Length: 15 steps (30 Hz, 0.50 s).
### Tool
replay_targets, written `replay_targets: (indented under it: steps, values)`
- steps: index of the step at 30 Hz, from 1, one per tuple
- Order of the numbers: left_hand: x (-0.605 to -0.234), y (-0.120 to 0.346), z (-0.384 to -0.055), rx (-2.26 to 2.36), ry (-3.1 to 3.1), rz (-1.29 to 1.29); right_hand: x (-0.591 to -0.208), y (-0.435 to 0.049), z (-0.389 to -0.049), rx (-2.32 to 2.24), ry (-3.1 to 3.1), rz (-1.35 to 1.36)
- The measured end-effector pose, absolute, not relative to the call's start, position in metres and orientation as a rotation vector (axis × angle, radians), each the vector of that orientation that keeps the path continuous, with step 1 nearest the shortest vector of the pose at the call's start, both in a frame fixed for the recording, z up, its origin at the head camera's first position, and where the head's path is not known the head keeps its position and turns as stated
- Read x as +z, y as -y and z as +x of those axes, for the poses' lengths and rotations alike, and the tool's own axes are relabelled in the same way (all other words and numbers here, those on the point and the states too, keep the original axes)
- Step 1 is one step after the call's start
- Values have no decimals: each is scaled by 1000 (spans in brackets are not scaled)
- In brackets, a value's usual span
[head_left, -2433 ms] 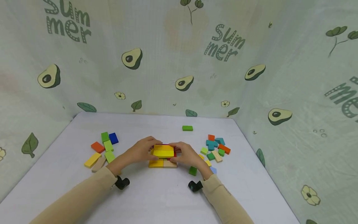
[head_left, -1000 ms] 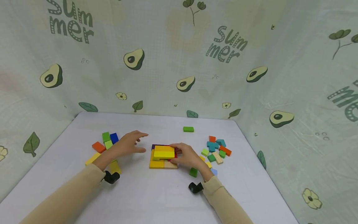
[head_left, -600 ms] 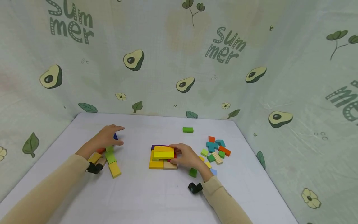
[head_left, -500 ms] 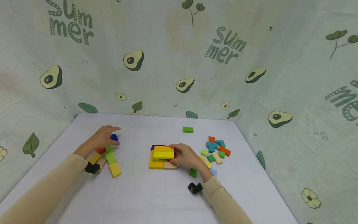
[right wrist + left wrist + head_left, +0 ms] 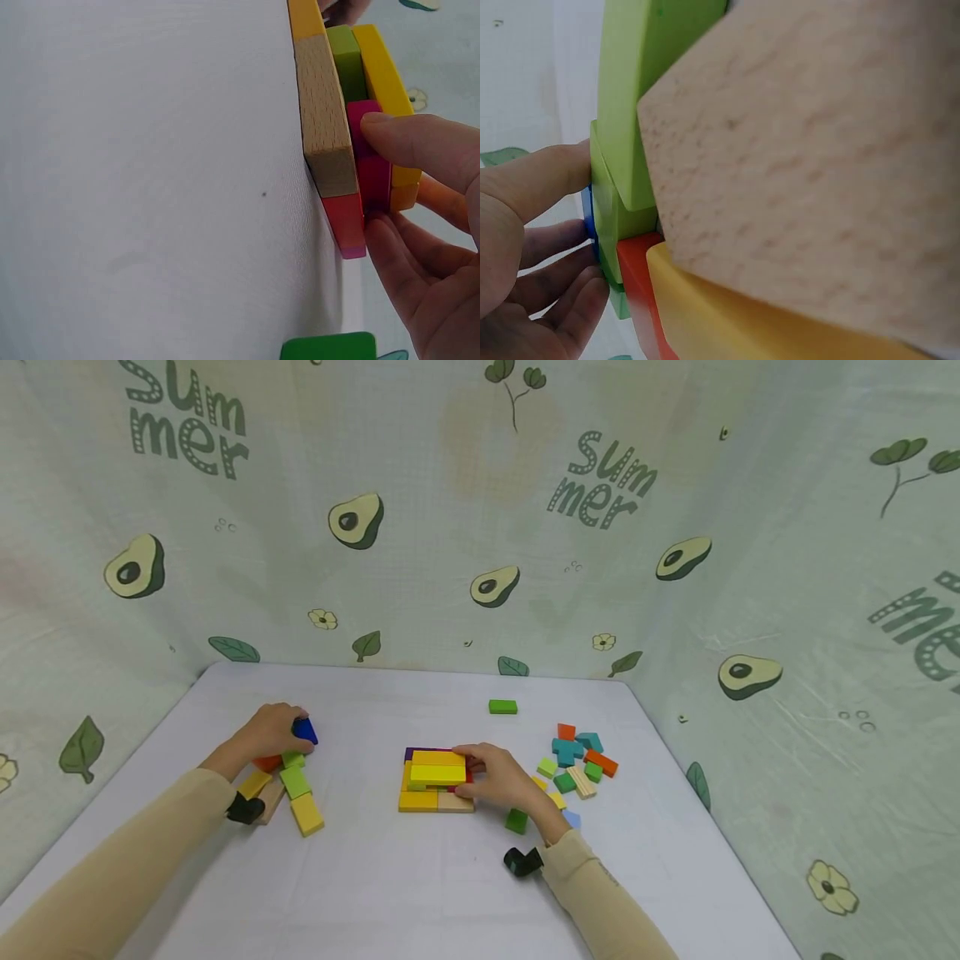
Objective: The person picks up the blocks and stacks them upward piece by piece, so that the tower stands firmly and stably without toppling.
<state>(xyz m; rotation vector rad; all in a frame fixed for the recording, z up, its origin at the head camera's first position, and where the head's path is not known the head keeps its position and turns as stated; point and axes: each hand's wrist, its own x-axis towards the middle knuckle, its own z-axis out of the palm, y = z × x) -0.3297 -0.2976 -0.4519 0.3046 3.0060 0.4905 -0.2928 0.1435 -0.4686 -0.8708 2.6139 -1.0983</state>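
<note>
My left hand is at the left pile, its thumb and fingers on either side of a blue block. In the left wrist view a lime block covers most of that blue block. At the middle of the table stands a low layered build of blocks, with yellow blocks on top and a plain wood block in its bottom layer. My right hand pinches a magenta block in the build's upper part, thumb on the near side and fingers behind.
Lime, orange, yellow and wood blocks lie around my left hand, with a yellow block nearest the front. To the right is a scattered group with a teal block and several others. One green block lies alone at the back.
My left hand has left the build, moved left to the pile and come down around the blue block. My right hand has stayed at the build.
</note>
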Motion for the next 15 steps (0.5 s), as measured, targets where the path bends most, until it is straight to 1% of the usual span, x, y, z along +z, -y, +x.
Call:
replay_targets:
  steps: [7,15]
  values:
    - [-455,296,-337,527,-2988,287,-469,-144,-293,-1109,-2599,-871]
    - [-450,277,-337,618,-3003,393,-467,-144,-292,-1107,-2610,-848]
